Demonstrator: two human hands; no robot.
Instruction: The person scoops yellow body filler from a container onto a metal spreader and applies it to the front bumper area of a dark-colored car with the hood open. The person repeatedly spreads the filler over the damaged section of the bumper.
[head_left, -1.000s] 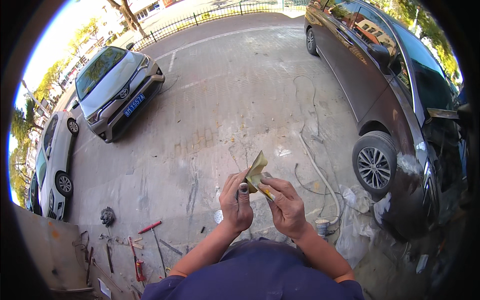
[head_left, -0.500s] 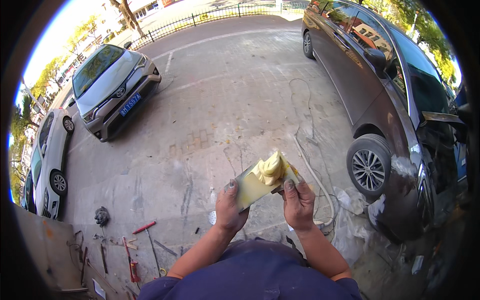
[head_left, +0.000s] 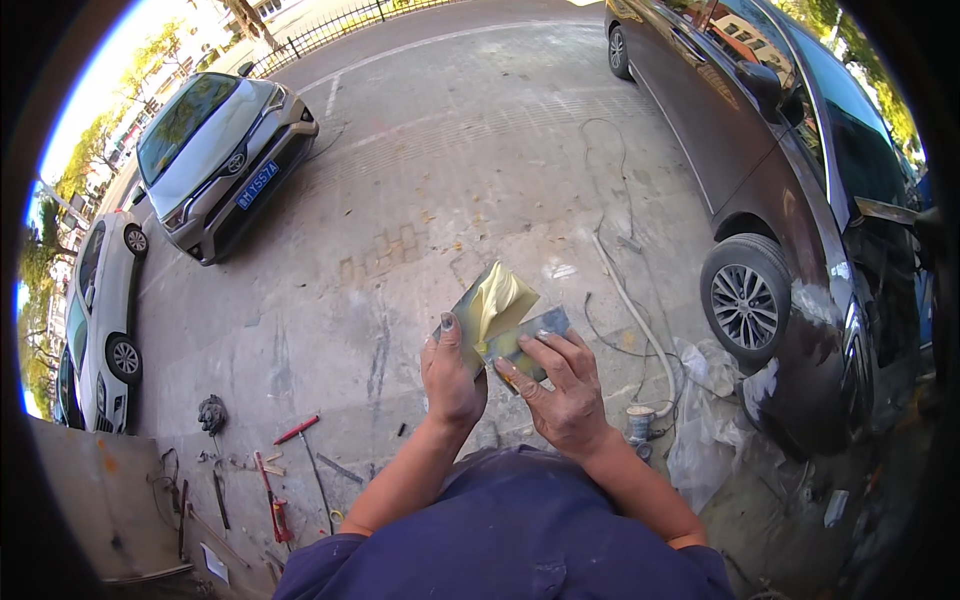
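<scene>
The left thumb lies on top of a grey-green board (head_left: 467, 352), and the left hand (head_left: 453, 382) grips it from the near left, its other fingers mostly hidden beneath. The right hand (head_left: 570, 400) pinches a bluish flat spreader (head_left: 552, 321), fingertips laid across its upper face. A folded mound of pale yellow paste (head_left: 504, 298) sits on the board between the hands — the spreader's inner edge meets it, though whether it touches the board itself I cannot tell.

Below the hands is the person's dark blue shirt (head_left: 530, 535). Beyond the right hand, a small can (head_left: 639, 422) stands on the pavement near a pale hose (head_left: 627, 305) and crumpled clear plastic (head_left: 700, 450). Farther right is a brown car (head_left: 735, 150), whitish patches marking its body near the front wheel (head_left: 746, 303).

Out to the left, a red-handled tool (head_left: 297, 430) lies on the ground; a silver car (head_left: 225, 150) and a white car (head_left: 98, 330) stand farther off.
</scene>
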